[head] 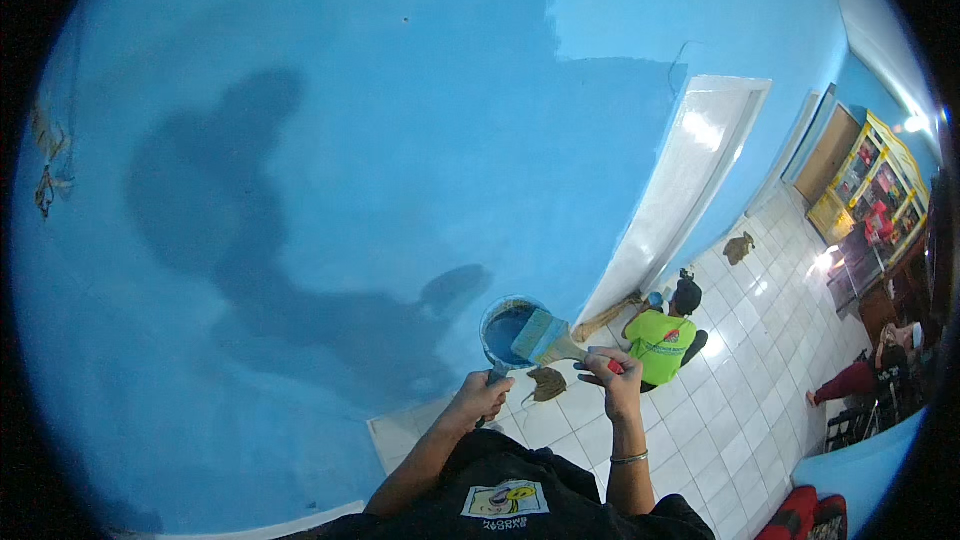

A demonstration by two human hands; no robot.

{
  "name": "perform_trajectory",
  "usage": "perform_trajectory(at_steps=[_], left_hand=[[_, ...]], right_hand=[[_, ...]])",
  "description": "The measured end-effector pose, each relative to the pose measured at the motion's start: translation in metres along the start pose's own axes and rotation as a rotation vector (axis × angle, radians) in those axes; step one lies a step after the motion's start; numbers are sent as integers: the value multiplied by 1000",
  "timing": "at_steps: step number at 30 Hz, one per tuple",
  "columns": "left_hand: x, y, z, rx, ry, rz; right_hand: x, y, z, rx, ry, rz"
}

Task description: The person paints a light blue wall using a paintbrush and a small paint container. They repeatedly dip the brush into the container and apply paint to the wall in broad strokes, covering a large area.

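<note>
My left hand (480, 399) grips the handle of a round paint pot (486, 326) that holds blue paint (510, 330). In my right hand (615, 379) is a wide paintbrush (559, 343) with a red-tipped handle. Its blue-coated bristles are over the right side of the pot's opening; whether they touch the paint I cannot tell. Before me rises a blue wall (360, 225), with a darker blue area beside a lighter one at the upper right. My shadow falls across its left and middle.
A white door (679, 172) is set in the wall to the right. Near its foot a person in a bright green shirt (660, 345) crouches on the white tiled floor (705, 427). Brown cloths (547, 384) lie on the tiles. Another person (862, 375) sits far right, below a yellow cabinet (874, 180).
</note>
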State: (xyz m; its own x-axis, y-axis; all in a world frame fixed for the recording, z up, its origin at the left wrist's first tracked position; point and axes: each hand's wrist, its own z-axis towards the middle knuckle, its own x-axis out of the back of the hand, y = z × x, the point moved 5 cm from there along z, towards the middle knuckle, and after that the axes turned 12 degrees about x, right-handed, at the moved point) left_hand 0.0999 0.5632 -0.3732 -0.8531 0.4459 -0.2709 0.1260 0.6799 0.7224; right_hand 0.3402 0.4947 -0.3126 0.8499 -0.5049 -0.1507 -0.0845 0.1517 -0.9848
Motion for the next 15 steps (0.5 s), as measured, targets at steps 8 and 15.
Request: perform_trajectory(at_steps=[8,15], left_hand=[[5,-5,-25,21,-157,57],[10,-1,-17,-24,-151,146]], right_hand=[[-25,-41,-24,345,-493,-755],[-46,-68,-21,411,-496,-803]])
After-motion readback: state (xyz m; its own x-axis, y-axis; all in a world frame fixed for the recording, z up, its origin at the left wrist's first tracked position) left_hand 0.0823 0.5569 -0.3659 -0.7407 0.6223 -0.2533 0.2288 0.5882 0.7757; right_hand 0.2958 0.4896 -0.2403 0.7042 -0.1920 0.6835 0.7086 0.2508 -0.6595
